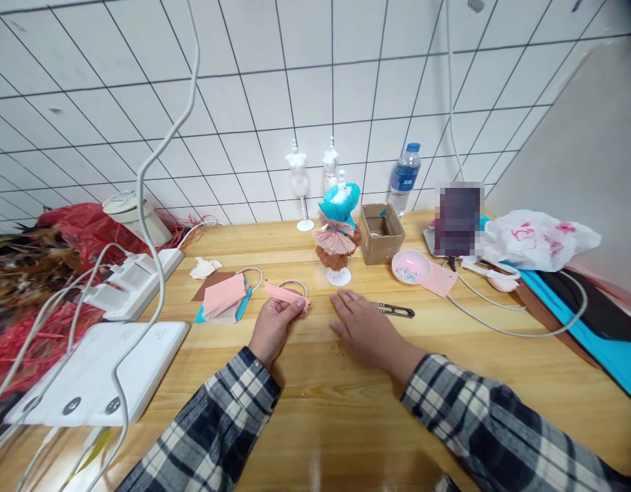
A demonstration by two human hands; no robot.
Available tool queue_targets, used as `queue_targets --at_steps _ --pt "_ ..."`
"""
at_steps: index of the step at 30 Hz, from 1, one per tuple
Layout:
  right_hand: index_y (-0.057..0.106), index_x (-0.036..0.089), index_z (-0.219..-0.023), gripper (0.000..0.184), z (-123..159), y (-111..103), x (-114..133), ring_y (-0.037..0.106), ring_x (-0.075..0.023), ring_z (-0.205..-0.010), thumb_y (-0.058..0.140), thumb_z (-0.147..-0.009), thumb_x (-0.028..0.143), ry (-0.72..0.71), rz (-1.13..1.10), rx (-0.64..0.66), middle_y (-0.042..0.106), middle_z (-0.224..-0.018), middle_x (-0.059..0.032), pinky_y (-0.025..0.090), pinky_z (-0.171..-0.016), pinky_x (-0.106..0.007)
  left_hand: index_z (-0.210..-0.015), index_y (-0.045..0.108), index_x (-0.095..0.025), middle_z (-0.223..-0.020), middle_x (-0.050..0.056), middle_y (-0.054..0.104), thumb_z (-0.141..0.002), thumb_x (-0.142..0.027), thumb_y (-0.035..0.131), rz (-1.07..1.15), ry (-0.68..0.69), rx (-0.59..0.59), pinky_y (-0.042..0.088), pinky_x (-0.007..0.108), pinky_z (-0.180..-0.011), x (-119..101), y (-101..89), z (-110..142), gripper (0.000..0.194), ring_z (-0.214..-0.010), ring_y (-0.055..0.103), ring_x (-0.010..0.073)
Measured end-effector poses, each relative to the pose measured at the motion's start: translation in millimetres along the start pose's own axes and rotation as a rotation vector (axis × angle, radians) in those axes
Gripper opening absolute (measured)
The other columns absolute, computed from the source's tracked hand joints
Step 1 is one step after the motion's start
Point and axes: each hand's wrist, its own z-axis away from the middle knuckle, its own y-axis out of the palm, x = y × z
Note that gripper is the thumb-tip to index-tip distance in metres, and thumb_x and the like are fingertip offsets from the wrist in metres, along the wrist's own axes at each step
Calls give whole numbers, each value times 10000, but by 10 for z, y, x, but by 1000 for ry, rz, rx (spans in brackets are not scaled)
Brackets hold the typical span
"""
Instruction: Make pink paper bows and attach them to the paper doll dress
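Note:
My left hand (275,326) is closed on a narrow folded strip of pink paper (281,294), pinched between thumb and fingers. My right hand (365,325) lies palm down on the table, fingers stretched out and holding nothing. Just right of it are black thread snips (397,311), partly covered by the hand. Beyond both hands stands a small dress form wearing pleated paper tiers (337,236) in blue, pink and brown on a white round base. A stack of pink, blue and brown paper sheets (223,298) lies to the left of my left hand.
Two bare white mini dress forms (298,179) stand by the tiled wall. A cardboard box (382,239), a water bottle (405,179) and a pink bowl (410,261) of small shiny bits sit at the back right. Left are a power strip (134,283), a white flat device (105,369) and a hanging cable (159,150).

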Motion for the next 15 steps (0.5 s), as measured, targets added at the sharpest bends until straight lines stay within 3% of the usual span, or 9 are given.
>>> queue_targets --at_steps 4,9,12,15 --pt "332 66 -1456 607 260 34 197 285 -258 -1402 310 -976 436 -146 -92 115 318 -1512 -149 262 -1160 -422 -818 653 -136 -739 21 703 -683 -245 786 -15 -29 -3 459 201 -655 24 -33 -11 219 -671 598 101" --pt "218 146 -1503 570 617 -119 272 236 -185 -1424 305 -989 376 -233 -152 179 251 -1548 -62 286 -1161 -365 -808 656 -131 -740 28 707 -659 -258 799 -28 -51 -20 461 214 -644 28 -41 -35 242 -659 604 110" --pt "123 135 -1518 641 751 -123 193 158 -218 -1445 358 -968 364 -119 -60 102 187 -1565 -76 258 -1166 -437 -802 658 -134 -739 24 708 -649 -261 806 -12 -68 -39 464 210 -641 21 -42 -42 248 -656 604 107" --pt "181 56 -1499 730 810 -32 128 129 -287 -1445 425 -927 437 50 68 20 180 -1557 -154 241 -1150 -509 -795 659 -131 -731 27 710 -638 -259 815 -11 -85 -43 468 208 -644 19 -42 -47 256 -654 607 107"
